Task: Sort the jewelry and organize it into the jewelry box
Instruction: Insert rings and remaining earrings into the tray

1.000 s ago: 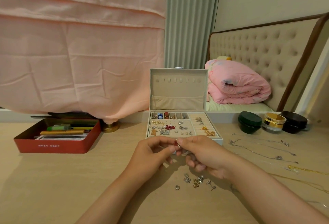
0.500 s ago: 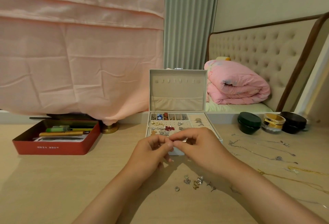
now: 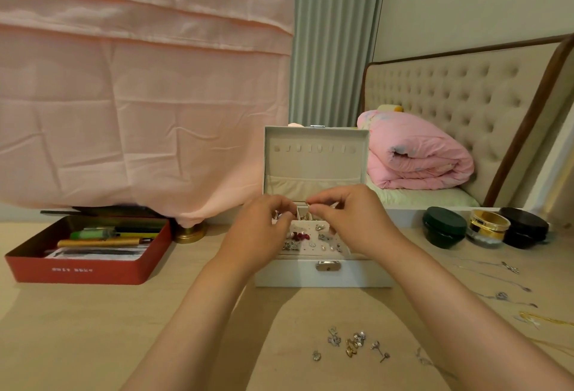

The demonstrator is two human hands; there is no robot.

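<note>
Above the jewelry box (image 3: 323, 276), a small gold piece (image 3: 308, 205) is pinched by the right hand (image 3: 351, 223); the grip of the left hand (image 3: 257, 232), at nine o'clock, cannot be told.

You sit in a home bedroom: a tufted headboard (image 3: 450, 105) and rolled pink duvet (image 3: 416, 154) lie far right, beyond your wooden table (image 3: 77, 328).

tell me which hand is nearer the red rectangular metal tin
Left. The left hand is to the right of the red rectangular metal tin; the right hand lies even farther right.
</note>
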